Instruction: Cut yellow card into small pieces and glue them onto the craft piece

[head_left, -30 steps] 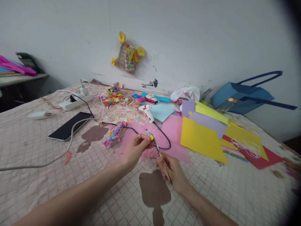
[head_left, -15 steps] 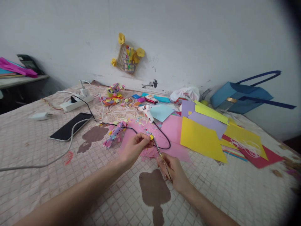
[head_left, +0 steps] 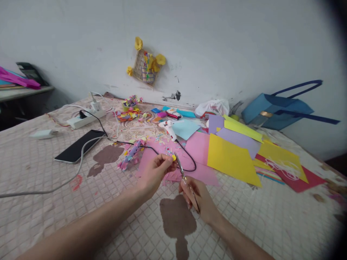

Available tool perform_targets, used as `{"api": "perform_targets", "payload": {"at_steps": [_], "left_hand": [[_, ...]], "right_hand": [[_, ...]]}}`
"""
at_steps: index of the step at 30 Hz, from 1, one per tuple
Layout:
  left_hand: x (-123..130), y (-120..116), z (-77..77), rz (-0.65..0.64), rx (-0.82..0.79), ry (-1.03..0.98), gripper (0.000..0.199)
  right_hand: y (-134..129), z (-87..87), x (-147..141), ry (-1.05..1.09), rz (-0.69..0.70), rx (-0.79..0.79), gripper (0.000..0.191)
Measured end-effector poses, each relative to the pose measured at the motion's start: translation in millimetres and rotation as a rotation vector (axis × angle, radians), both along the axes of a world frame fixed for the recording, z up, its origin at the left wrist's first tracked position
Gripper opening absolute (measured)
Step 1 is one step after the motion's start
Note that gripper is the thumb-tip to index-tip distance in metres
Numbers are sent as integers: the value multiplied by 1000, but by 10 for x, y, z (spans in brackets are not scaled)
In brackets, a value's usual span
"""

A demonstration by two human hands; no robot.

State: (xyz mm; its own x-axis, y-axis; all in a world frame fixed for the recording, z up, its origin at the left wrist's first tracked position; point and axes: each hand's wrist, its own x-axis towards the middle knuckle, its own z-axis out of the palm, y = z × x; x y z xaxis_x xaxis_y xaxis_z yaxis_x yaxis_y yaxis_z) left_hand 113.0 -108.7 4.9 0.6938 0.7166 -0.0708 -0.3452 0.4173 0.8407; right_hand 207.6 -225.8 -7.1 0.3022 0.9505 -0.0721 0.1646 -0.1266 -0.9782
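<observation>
Between the thumb and fingertips of my left hand (head_left: 159, 169) is a small yellow piece of paper (head_left: 174, 157). My right hand (head_left: 195, 195) is closed around a slim pair of scissors (head_left: 181, 168), its metal blades angled up and left beside the yellow piece. Whether the blades touch it, I cannot tell. Beneath and beyond my hands lies a pink sheet (head_left: 151, 151) strewn with small paper scraps. Left of my left hand rests a lilac strip covered with pink and yellow bits (head_left: 131, 155). A white glue gun (head_left: 169, 129) lies farther back, its black cord looping near the scissors.
Yellow sheets (head_left: 233, 157) and other coloured paper spread to the right, with white string (head_left: 283, 169) on top. A black phone (head_left: 80, 146), a power strip (head_left: 86, 119) and a grey cable (head_left: 62, 186) lie left. A blue bag (head_left: 276, 110) leans at the back right.
The view has shifted slightly. Both hands stay in nearly the same place, with the yellow piece and scissors still held; the scissors' angle differs a little.
</observation>
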Motion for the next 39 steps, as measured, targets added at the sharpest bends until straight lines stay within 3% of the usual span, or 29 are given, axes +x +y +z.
{"api": "perform_targets", "payload": {"at_steps": [6, 21, 39], "left_hand": [[13, -31, -19, 49, 15, 14, 16], [67, -77, -60, 134, -14, -11, 18], [79, -81, -109, 137, 3, -17, 17]], "right_hand": [[29, 38, -20, -42, -30, -25, 45], [51, -51, 2, -129, -44, -21, 46], [50, -98, 11, -108, -39, -4, 42]]}}
